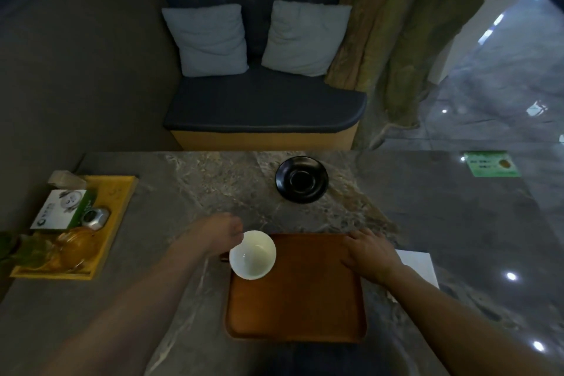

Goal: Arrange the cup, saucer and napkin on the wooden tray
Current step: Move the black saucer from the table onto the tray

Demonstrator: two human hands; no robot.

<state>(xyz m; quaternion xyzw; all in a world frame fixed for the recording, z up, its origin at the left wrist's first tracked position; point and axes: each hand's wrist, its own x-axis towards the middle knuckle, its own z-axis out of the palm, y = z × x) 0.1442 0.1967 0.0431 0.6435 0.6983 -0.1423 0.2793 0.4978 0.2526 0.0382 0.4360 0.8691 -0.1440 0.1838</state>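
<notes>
A brown wooden tray (296, 308) lies on the marble table in front of me. My left hand (219, 233) holds a white cup (252, 254) by its left side, over the tray's far left corner. My right hand (369, 250) rests flat, fingers spread, on the tray's far right corner. A black saucer (301, 179) sits on the table beyond the tray, apart from both hands. A white napkin (418, 265) lies on the table to the right of the tray, partly hidden by my right forearm.
A yellow tray (122, 192) at the left holds a tissue box, a small metal object and glassware. A green card (491, 163) lies at the far right. A bench with two pillows stands beyond the table's far edge.
</notes>
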